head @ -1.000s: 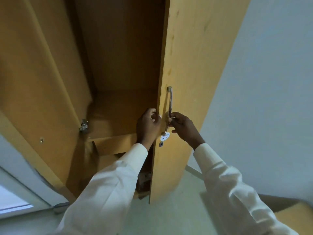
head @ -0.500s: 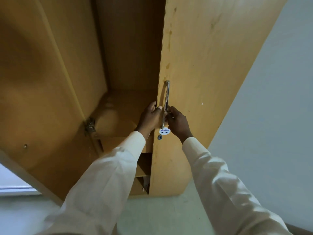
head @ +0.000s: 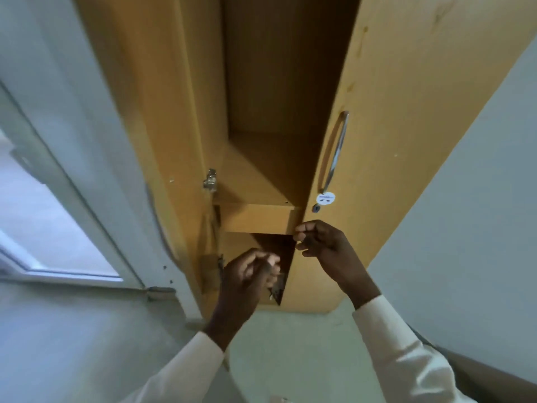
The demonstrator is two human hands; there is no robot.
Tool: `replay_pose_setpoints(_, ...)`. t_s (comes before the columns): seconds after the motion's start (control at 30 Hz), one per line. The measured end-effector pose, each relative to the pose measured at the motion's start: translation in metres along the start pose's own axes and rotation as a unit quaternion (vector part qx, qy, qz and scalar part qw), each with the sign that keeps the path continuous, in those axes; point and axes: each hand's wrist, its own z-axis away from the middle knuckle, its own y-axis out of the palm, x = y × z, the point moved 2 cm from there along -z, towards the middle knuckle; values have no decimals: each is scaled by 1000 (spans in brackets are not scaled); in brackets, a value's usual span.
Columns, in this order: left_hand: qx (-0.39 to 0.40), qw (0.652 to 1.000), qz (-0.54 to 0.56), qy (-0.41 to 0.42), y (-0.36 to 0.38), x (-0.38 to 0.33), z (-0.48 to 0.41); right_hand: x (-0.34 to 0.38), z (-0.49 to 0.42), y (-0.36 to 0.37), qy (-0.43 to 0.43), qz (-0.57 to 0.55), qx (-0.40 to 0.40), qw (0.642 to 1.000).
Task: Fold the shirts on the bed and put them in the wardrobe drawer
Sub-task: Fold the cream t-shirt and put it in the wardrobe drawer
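Head view, looking at a wooden wardrobe point(head: 276, 68).

- Left door point(head: 139, 97) swung wide open; metal hinge point(head: 210, 179) shows on its inner edge.
- Right door point(head: 406, 112) stands across the right half. It carries a curved metal handle point(head: 335, 152), a round white sticker point(head: 325, 198) just under the handle's lower end, and a keyhole point(head: 316, 208) below that.
- Drawer point(head: 258, 218): inside the wardrobe, directly under the bare shelf point(head: 255, 170), between the hinge side and the right door's edge. Plain wooden front faces out.
- Under the drawer, a dark compartment point(head: 273, 245); small dark items lie at its bottom, too blurred to identify.
- Left hand point(head: 247, 274): in front of that compartment, below the drawer and apart from it. Fingers loosely curled and motion-blurred; nothing seen in them.
- Right hand point(head: 325, 242): fingers curled, knuckles up, fingertips right at the free edge of the right door, level with the drawer's lower corner. Cannot tell whether they pinch the edge or only sit against it.
- Both arms in white sleeves point(head: 398, 353).
- Window point(head: 43, 213) to the left, pale wall point(head: 465, 213) to the right, light floor point(head: 290, 344) below.
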Motion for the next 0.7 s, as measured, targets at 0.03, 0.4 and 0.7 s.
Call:
replay_pose_setpoints(0.03,-28,1000,-10,4,-13,-3,13,1,7,12,3,-14,12,1000)
replay_pose_setpoints(0.4,-207,968,-73,120,-134,-52,21,21,51,136,-57,71,106,990)
replay_pose_setpoints(0.7,-120,983,-109,84,-114,-47,-10,42,53,134,-118,117,-10,986)
